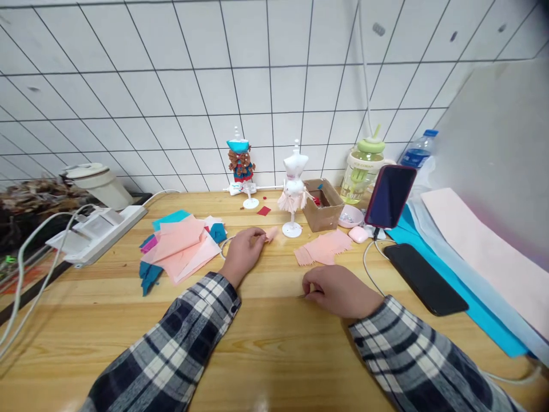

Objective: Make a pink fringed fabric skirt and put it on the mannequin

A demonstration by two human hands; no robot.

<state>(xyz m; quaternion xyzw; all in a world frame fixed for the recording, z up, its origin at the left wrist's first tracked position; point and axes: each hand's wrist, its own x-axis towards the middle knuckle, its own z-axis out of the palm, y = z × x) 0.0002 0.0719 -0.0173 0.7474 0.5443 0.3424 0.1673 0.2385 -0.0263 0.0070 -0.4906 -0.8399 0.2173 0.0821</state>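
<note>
My left hand [244, 254] is closed at the middle of the table, its fingertips on a small gathered piece of pink paper [271, 233]. My right hand [338, 290] rests lower and to the right in a pinch; a thin dark tip shows at its fingers, too small to name. Just beyond the left fingertips, a white mini dress form [295, 167] stands upright with a pale pink skirt [292, 200] around its lower part. Fringed pink paper strips [323, 247] lie above my right hand.
Pink and blue paper scraps [184, 246] lie at left near a power strip [100, 234]. A dressed mini form [241, 163], cardboard box [326, 214], green-lidded bottle [362, 171] and propped phone [390, 196] stand at the back. A black phone [424, 278] lies at right.
</note>
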